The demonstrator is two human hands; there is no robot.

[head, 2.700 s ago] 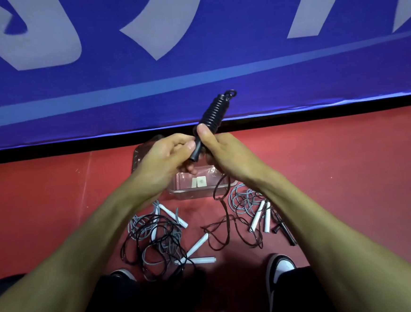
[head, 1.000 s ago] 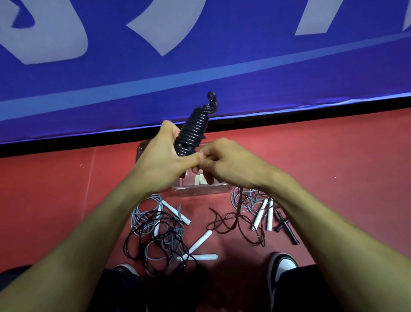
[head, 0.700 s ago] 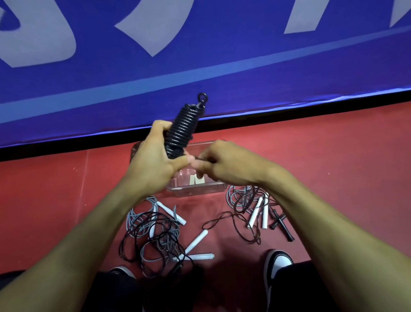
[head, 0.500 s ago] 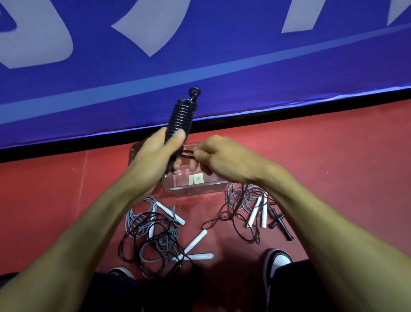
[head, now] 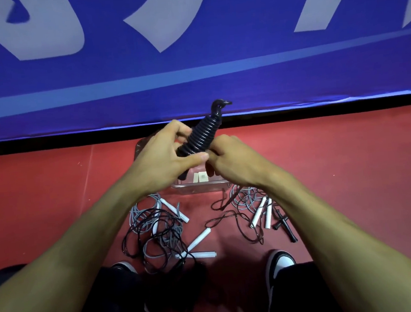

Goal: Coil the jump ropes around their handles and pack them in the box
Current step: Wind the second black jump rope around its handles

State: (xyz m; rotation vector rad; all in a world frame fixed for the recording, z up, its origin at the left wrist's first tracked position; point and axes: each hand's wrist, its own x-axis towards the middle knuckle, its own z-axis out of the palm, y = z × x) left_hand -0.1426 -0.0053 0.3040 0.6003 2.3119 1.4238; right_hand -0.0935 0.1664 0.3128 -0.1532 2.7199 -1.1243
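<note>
At the centre of the frame a black jump rope (head: pixel 204 136), most of its cord wound in tight turns around its handles, is held tilted above the clear plastic box (head: pixel 202 187). It is gripped by the left hand (head: pixel 165 159), fingers curled round the lower turns, while the loose cord end appears to be pinched by the right hand (head: pixel 229 161). A short black tail (head: pixel 231 217) is left to wind. Unwound ropes lie lower left (head: pixel 154 231) and lower right (head: pixel 257 206); most of the task is judged outstanding.

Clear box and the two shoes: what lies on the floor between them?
In the head view, loose jump ropes with white handles and black handles lie on the red floor between the clear box and the shoes.
</note>
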